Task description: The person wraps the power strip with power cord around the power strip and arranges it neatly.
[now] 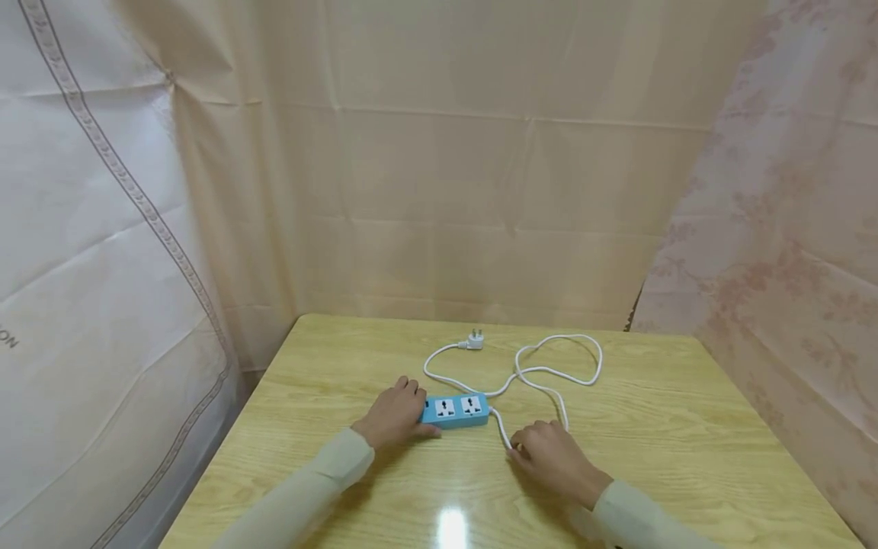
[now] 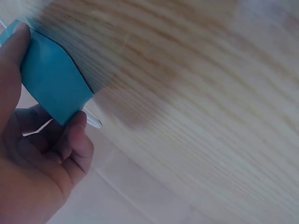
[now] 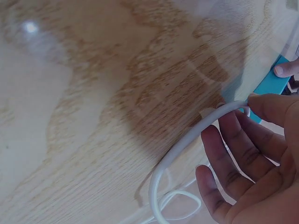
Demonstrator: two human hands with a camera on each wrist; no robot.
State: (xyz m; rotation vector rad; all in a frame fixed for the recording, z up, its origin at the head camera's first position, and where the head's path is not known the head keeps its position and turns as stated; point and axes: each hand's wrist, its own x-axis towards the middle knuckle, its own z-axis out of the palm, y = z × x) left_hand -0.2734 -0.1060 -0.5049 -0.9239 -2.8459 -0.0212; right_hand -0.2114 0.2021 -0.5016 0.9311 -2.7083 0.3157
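A light-blue power strip with white sockets lies on the wooden table. My left hand grips its left end; in the left wrist view the thumb and fingers stand on opposite sides of the blue casing. From the strip's right end runs a white cord. My right hand pinches this cord near the strip, with the thumb and index finger on it in the right wrist view, where the cord bends round in a curve. Beyond the strip, the white plug lies with its prongs pointing away.
The cord's loose loop spreads over the back right of the table. A beige curtain hangs behind the table, with a white sheet at the left and a floral one at the right.
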